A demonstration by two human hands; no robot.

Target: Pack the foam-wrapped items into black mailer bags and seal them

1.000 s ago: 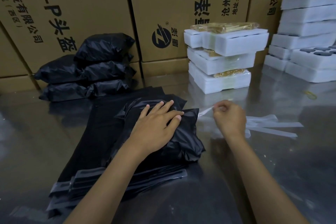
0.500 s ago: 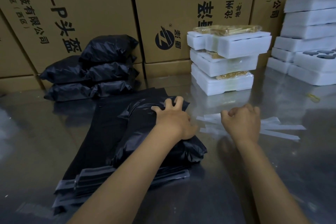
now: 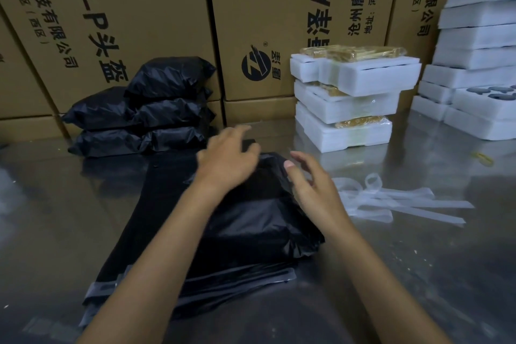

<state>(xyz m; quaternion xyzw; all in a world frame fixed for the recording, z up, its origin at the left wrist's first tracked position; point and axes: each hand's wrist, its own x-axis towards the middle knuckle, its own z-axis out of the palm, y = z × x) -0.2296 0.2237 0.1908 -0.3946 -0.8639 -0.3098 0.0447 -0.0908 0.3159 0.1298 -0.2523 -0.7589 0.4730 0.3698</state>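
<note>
A filled black mailer bag lies on a stack of flat empty black mailer bags in the middle of the steel table. My left hand hovers blurred over the bag's far end, fingers loosely spread, holding nothing I can see. My right hand is at the bag's right far corner, fingers relaxed and apart, thumb near the plastic. Three foam-wrapped items are stacked behind on the right. Several sealed black bags are piled at the back left.
Peeled clear adhesive strips lie on the steel table right of the bag. Stacked white foam trays stand at the far right. Large cardboard boxes wall off the back.
My left hand slid from pressing the bag's top to its far end. My right hand dropped the peeled strip on the table and came back to the bag's right corner.
</note>
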